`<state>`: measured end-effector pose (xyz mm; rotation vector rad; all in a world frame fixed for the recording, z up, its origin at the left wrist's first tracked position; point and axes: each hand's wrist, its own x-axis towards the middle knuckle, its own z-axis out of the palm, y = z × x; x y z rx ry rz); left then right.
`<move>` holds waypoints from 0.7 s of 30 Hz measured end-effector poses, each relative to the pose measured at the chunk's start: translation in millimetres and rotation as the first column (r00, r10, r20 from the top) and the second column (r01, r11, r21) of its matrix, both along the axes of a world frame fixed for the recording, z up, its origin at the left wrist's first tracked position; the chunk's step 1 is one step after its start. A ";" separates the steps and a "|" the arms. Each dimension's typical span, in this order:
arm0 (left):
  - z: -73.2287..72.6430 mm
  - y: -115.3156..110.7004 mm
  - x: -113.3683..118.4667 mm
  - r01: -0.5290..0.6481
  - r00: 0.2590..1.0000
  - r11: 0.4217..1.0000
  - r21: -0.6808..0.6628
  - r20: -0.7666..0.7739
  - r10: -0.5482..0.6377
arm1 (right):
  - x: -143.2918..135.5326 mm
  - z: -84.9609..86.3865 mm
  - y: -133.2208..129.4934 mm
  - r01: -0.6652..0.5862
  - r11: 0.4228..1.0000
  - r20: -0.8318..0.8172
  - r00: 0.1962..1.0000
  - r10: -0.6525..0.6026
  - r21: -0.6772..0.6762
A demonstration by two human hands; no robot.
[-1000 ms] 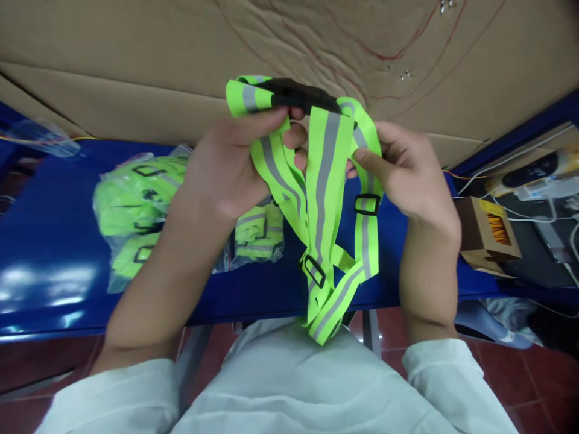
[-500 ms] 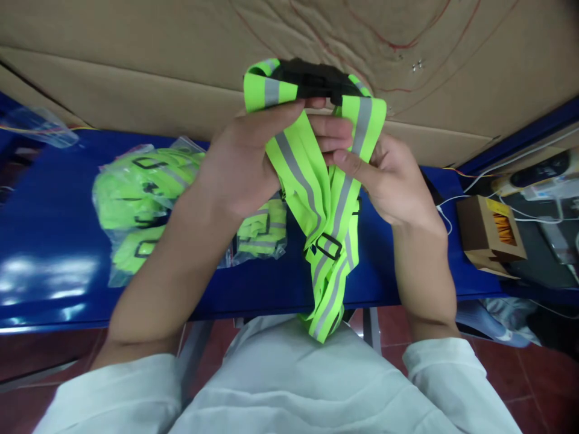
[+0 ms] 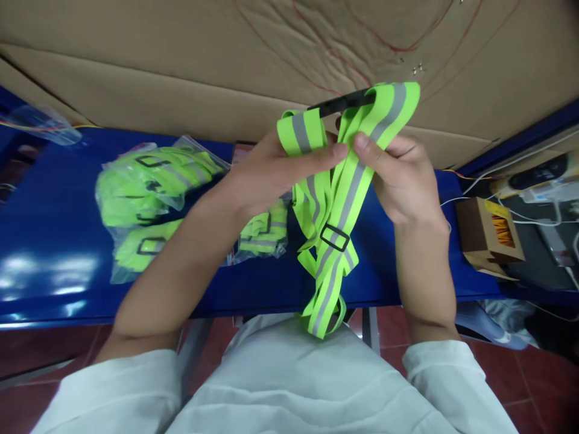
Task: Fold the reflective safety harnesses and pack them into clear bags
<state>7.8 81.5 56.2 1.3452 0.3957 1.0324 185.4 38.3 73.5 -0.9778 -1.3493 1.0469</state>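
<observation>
A neon-yellow strap harness (image 3: 350, 193) with grey reflective stripes hangs from both hands, its lower end reaching past the table's front edge. My left hand (image 3: 275, 169) grips its left-hand bands, thumb across the front and fingers mostly hidden behind. On the right, my right hand (image 3: 398, 169) pinches a wide band between thumb and fingers. A black buckle piece (image 3: 344, 103) spans the top between the loops. Lower down, a black rectangular slider (image 3: 335, 237) sits on the strap.
Clear bags of folded neon straps (image 3: 136, 205) lie on the blue table (image 3: 49, 241) at the left. Another bagged bundle (image 3: 265, 235) is beneath my left wrist. Cardboard (image 3: 158, 72) stands behind. An open brown box (image 3: 488, 232) and white cables are at the right.
Both hands have shifted slightly, the left turning so its thumb lies across the bands. The harness's top loops have moved right, and the right loop now flares outward.
</observation>
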 end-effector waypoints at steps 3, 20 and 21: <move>-3.2 0.5 0.8 -0.091 0.995 0.996 -0.005 -0.044 0.091 | 8.5 2.2 1.0 0.021 0.999 0.236 0.971 -0.028 0.033; -14.1 -2.0 -1.9 0.128 0.979 0.987 -0.102 -0.149 -0.142 | 26.7 31.3 -13.5 -0.168 0.926 0.700 0.702 -0.127 0.337; -15.4 -5.1 2.1 0.157 0.977 0.980 -0.119 -0.125 -0.172 | 26.6 30.6 -12.7 -0.132 0.927 0.668 0.729 -0.149 0.351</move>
